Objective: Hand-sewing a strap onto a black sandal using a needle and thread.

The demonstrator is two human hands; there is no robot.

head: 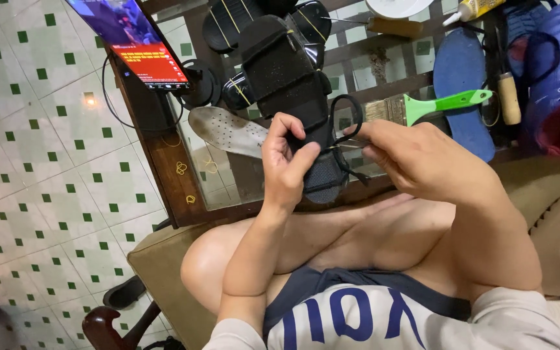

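**Two hands working a black sandal at frame centre**

The left hand [286,162] is gripping the black sandal [290,84] near its lower end, fingers curled around the edge and thumb pressing on the mesh-textured toe part. The sandal is standing tilted, running from the upper centre of the frame down to the centre, above the person's bare knees.

The right hand [416,159] is closing its fingertips in a pinch on a thin, pale tool [348,146], possibly a needle or awl; the view is too small to tell which. The tip is meeting the sandal's edge just beside the left thumb. A black cord [348,104] is looping from that edge above the right fingers.

Behind the hands, a glass-topped wooden table [163,168] is carrying the surrounding items:
- a phone [134,39] with a lit screen, leaning at upper left;
- a white insole [228,129], just left of the sandal;
- a brush with a green handle [429,107], right of centre;
- a blue sole [465,91], upper right;
- further black sandals [228,23], top centre.

A green-and-white tiled floor [40,162] is filling the left of the frame.
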